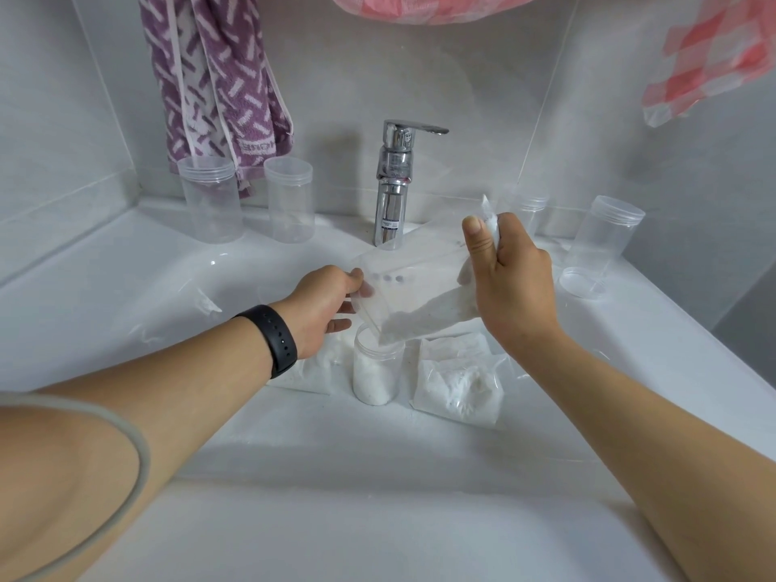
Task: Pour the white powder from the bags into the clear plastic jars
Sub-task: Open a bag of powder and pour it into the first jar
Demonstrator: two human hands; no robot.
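1. A clear plastic bag of white powder (424, 296) tilts mouth-down over a small clear plastic jar (376, 371), mostly full, standing in the middle of the white sink basin (252, 434).
2. The right hand (510, 279) pinches the bag's raised end.
3. The left hand (325, 306) grips its lower opening.

towel (218, 90): purple with pale dashes
cloth (714, 56): pink and white checks
wrist band (273, 340): black
tap (394, 182): shiny chrome
powder (376, 378): white
jars (210, 199): clear
sink (126, 287): white
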